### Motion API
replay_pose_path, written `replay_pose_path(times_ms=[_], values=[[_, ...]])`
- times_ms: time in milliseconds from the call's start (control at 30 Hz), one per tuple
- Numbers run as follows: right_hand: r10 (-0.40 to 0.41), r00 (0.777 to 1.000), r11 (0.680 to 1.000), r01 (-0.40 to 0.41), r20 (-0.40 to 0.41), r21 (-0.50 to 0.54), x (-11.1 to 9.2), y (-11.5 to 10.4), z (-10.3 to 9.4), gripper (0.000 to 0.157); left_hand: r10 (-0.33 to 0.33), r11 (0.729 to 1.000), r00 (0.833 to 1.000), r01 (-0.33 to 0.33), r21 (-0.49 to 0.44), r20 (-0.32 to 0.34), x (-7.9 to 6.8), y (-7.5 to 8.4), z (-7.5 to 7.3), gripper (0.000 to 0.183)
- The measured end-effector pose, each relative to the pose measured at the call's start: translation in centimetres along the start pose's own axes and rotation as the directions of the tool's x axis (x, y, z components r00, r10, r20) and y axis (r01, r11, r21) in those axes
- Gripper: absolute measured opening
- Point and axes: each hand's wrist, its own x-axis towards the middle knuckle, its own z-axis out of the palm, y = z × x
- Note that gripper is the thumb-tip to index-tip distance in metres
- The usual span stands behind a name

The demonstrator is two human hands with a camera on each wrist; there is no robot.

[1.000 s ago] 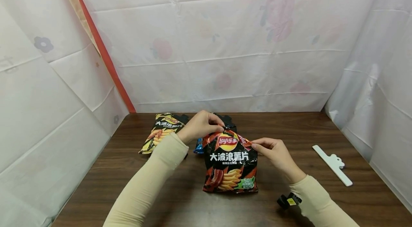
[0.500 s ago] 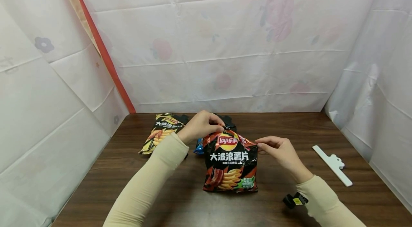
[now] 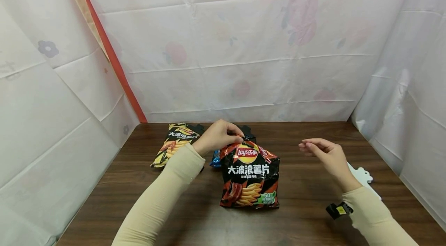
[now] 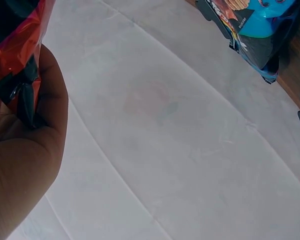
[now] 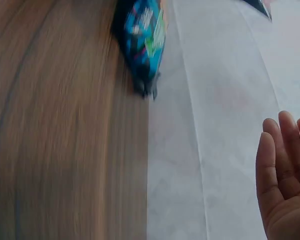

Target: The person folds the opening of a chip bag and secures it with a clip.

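A red and black bag of potato chips stands upright at the middle of the table, its top right corner folded down. My left hand pinches the top edge of this bag between thumb and fingers; the left wrist view has the bag's red foil inside the curled hand. To the right of the bag, my right hand is in the air, apart from it and holding nothing. Its fingers look extended in the right wrist view. A white bag clip lies beyond it, partly covered by the right forearm.
Behind the left arm lies a yellow chip bag with a black clip near its top. A blue chip bag, mostly hidden in the head view, lies behind the red one. Patterned white cloth walls the wooden table in.
My right hand has let go of the red bag's folded right corner and moved off to the right, over toward the white clip. The left hand keeps its hold on the bag.
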Motion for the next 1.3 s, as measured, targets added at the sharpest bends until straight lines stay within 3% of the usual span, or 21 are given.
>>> replay_pose_path(times_ms=[267,467,600,833,1033,1200,1300], values=[[0.042,0.997,0.969,-0.056,-0.062,-0.242,0.3,0.4,-3.7,0.022,-0.001,1.000,1.000,0.001,-0.006,0.002,0.0,0.2,0.0,0.016],[-0.005,0.988,0.883,-0.069,-0.155,-0.465,-0.2,1.3,-6.1,0.023,-0.008,1.000,1.000,0.008,0.002,-0.005,0.1,0.2,0.1,0.012],[-0.025,0.978,0.823,-0.096,-0.205,-0.559,-0.5,2.2,-7.7,0.023,-0.013,1.000,1.000,0.013,-0.003,-0.009,0.1,0.2,0.1,0.011],[0.000,0.966,0.752,-0.171,-0.260,-0.636,-1.1,3.4,-9.8,0.025,-0.001,1.000,1.000,0.001,0.005,-0.017,0.2,0.1,0.2,0.011],[0.085,0.971,0.690,-0.218,-0.222,-0.690,-1.6,4.1,-11.1,0.031,0.006,1.000,1.000,-0.006,0.011,-0.014,0.3,0.1,0.3,0.011],[0.172,0.963,0.633,-0.271,-0.209,-0.726,-1.9,5.0,-12.0,0.035,0.003,1.000,1.000,-0.003,0.009,-0.008,0.2,0.1,0.3,0.011],[0.208,0.958,0.621,-0.286,-0.198,-0.730,-2.1,5.5,-12.4,0.035,-0.001,1.000,1.000,0.001,0.011,-0.009,0.2,0.2,0.3,0.011]])
